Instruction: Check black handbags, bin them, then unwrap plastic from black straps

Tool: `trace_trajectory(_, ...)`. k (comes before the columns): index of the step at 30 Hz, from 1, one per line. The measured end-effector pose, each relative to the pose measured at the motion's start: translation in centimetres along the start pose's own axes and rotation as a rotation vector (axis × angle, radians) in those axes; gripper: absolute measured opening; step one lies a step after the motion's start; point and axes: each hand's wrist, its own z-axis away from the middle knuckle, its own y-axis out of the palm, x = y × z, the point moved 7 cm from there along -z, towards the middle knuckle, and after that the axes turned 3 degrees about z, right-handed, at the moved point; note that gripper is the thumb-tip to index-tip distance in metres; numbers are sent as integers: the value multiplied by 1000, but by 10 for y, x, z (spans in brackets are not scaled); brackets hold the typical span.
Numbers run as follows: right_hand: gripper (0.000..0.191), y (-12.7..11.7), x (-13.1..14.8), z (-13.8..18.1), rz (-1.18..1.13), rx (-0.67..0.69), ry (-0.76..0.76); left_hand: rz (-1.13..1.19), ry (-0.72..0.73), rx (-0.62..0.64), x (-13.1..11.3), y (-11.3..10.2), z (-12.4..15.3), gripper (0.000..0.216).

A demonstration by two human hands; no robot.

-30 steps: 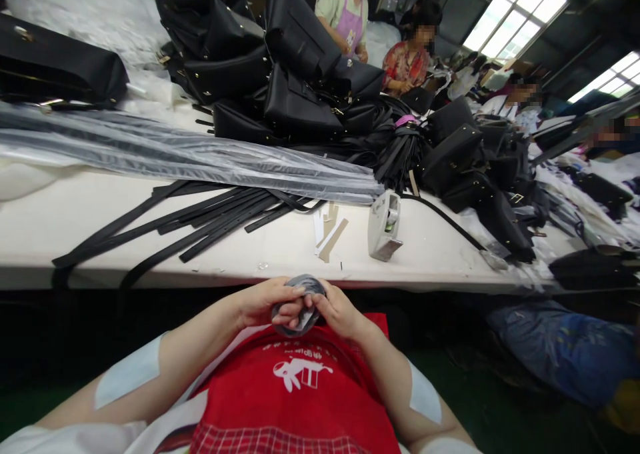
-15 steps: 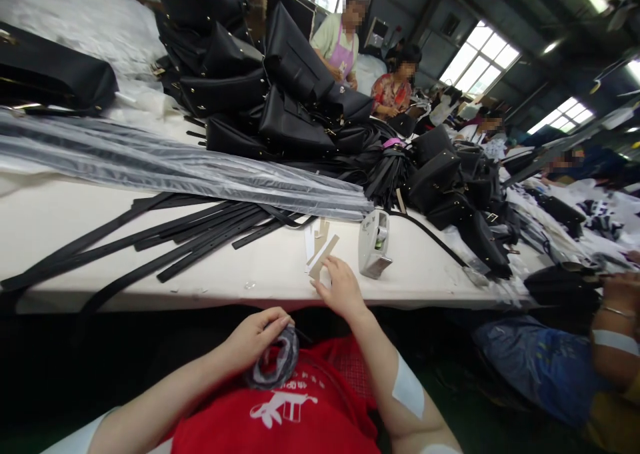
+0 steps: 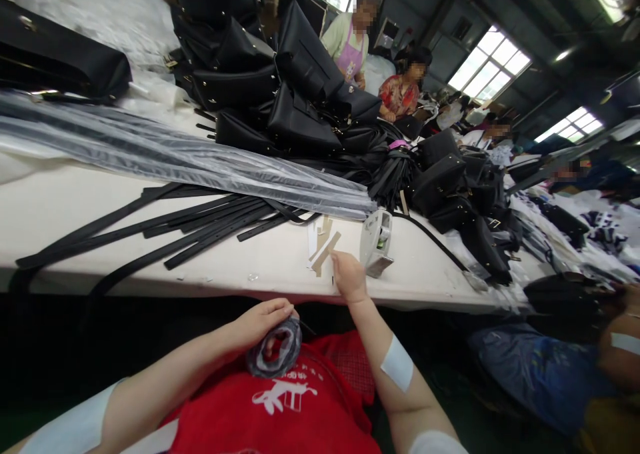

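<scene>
My left hand [image 3: 260, 324] is closed round a coiled black strap wrapped in clear film [image 3: 276, 351], held over my red apron near the table's front edge. My right hand [image 3: 349, 276] reaches forward onto the white table [image 3: 75, 221]. Its fingers are curled down beside some tan and white paper strips [image 3: 324, 247] and just left of a white tape dispenser [image 3: 376, 242]. What the fingers hold, if anything, is hidden.
Several long black straps [image 3: 190, 224] lie across the table beside a long clear plastic bundle [image 3: 175, 161]. Black handbags [image 3: 300, 101] are heaped behind. Other people work at the far side, and a person's arm [image 3: 617, 341] shows at the right.
My right hand left the coiled strap and moved forward onto the table by the paper strips. My left hand keeps the coil and has dropped slightly toward my lap.
</scene>
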Motion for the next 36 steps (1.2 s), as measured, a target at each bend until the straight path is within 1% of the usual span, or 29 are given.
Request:
trace_trajectory(3,28,-70,-11,18,-68,-337,172,43,-26,3,4,-2,2,54)
trace_trajectory(4,26,-89,-10,25,-141,-381,210,53,-33,-13,6,-4,3,55)
trace_trajectory(5,26,-102,-6,31,-238,-363,229,66,-43,-32,8,-7,3,54)
trace_trajectory(6,28,-111,1,36,-346,-293,232,83,-54,-51,10,-10,4,51)
trace_trajectory(7,31,-115,11,40,-446,-192,213,104,-60,-71,11,-12,5,48)
trace_trajectory(9,33,-114,35,47,-574,24,143,128,-44,-112,12,-18,5,41)
trace_trajectory(10,32,-111,47,51,-583,102,98,118,-29,-124,12,-20,5,38)
trace_trajectory(11,31,-108,57,54,-548,144,58,96,-11,-134,11,-22,4,36)
trace_trajectory(12,31,-106,65,56,-475,145,24,61,10,-143,10,-23,4,36)
trace_trajectory(14,32,-106,78,60,-272,74,-31,-34,55,-171,8,-26,6,36)
trace_trajectory(16,31,-108,89,63,-95,-1,-76,-152,118,-243,2,-29,12,38)
trace_trajectory(17,30,-109,94,65,-42,-22,-96,-218,152,-290,-2,-30,16,39)
trace_trajectory(20,26,-113,106,68,25,-50,-148,-391,249,-434,-16,-31,28,40)
trace_trajectory(23,23,-111,113,69,58,-64,-197,-476,334,-544,-23,-28,34,40)
trace_trajectory(25,24,-107,117,70,75,-62,-225,-488,344,-557,-20,-27,33,40)
trace_trajectory(27,27,-106,117,71,84,-65,-235,-492,323,-544,-15,-29,31,39)
trace_trajectory(31,27,-113,113,75,78,-83,-202,-525,284,-520,-9,-36,33,38)
trace_trajectory(33,27,-114,115,76,51,-68,-200,-514,270,-503,-10,-37,34,38)
trace_trajectory(36,29,-105,123,78,18,-15,-246,-500,261,-491,-12,-37,36,37)
